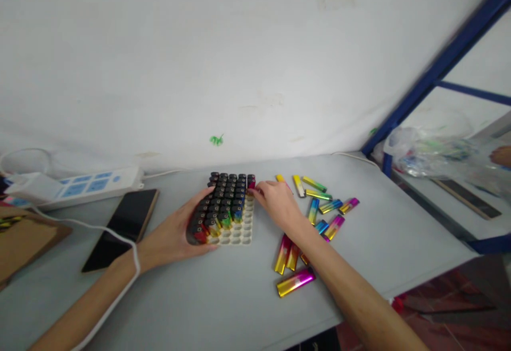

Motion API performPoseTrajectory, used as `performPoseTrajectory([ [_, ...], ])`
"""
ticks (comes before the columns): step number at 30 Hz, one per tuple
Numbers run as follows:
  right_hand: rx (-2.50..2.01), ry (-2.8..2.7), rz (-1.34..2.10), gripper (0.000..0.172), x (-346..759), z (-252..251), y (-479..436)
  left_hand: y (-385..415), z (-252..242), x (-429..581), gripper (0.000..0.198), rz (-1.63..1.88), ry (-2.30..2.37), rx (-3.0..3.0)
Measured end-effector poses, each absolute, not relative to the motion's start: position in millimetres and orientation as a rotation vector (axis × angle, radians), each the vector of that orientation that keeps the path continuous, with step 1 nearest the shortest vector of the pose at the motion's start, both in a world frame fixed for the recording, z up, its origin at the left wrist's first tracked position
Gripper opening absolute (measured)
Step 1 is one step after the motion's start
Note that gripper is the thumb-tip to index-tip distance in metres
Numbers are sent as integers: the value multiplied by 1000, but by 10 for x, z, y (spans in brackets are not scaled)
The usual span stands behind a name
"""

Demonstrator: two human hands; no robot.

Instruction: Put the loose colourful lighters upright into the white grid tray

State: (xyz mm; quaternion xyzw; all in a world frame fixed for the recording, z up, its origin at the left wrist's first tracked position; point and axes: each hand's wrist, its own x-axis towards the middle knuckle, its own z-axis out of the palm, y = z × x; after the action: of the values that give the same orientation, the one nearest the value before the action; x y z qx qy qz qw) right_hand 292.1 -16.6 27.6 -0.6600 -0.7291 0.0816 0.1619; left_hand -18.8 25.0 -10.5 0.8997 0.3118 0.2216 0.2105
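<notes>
A white slotted tray (243, 231) sits mid-table, most of its slots filled with upright lighters (227, 197) showing black caps and rainbow bodies. My left hand (175, 234) cups the tray's left side, fingers curved against it. My right hand (275, 202) reaches to the tray's far right corner, fingertips pinched on a pink lighter (251, 183) standing in a slot there. Several loose rainbow lighters (319, 207) lie scattered on the table right of the tray, and a gold-to-pink one (296, 281) lies nearest me.
A black phone (123, 226) lies left of the tray, a white power strip (80, 183) behind it with a cable (115, 239) crossing my left wrist. Brown cardboard (24, 239) sits far left. A blue metal frame (431, 74) and plastic bags (431, 149) stand right.
</notes>
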Motion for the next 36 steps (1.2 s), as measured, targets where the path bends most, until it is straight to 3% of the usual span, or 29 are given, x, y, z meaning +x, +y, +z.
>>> performPoseTrajectory([
  [5, -1843, -2012, 245, 24, 3196, 283, -194, 276, -130, -201, 128, 625, 876, 2493],
  [12, -2253, -1708, 101, 24, 3605, 278, -289, 270, -125, -191, 131, 639, 900, 2472],
  [18, -2083, -1898, 130, 11, 3666, 101, -228, 263, -107, -181, 128, 642, 894, 2501],
  [26, -1859, -1812, 168, 18, 3683, 4, -177, 276, -122, -195, 123, 620, 907, 2517],
  [32, -1952, -1994, 245, 34, 3226, 119, -344, 253, -104, -179, 122, 594, 892, 2498],
  [36, -1992, -1998, 358, 35, 3046, 190, -389, 241, -79, -165, 122, 586, 892, 2480],
])
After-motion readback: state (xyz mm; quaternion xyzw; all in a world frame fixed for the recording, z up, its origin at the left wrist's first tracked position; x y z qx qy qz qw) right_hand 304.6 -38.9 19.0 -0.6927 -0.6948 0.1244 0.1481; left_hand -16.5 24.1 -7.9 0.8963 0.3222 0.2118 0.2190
